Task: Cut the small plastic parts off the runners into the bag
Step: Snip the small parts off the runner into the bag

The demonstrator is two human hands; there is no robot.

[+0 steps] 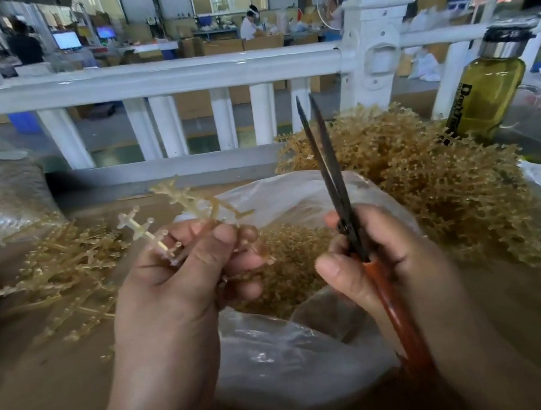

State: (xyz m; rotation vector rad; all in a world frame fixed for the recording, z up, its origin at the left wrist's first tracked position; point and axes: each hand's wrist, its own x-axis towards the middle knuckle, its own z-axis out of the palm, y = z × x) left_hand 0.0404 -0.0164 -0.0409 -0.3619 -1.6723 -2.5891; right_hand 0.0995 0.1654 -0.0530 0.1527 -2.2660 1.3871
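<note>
Brown surface [516,328] before a white railing [161,78]; left hand [176,277] pinches a runner [143,230], right hand [381,259] grips scissors [333,176] above the bag [297,354].

Black lettering is printed lengthwise down the side of the olive-tinted glass bottle [487,93], which stands at the right rear of the surface [41,403]. The word "Daily" can be read. It is followed by what appears to be a "T" and further characters that cannot be made out, as the lower end of the print is hidden behind the pile of runners [431,192]. Nothing legible is shown on the two lit monitors [66,40] far behind.
</note>
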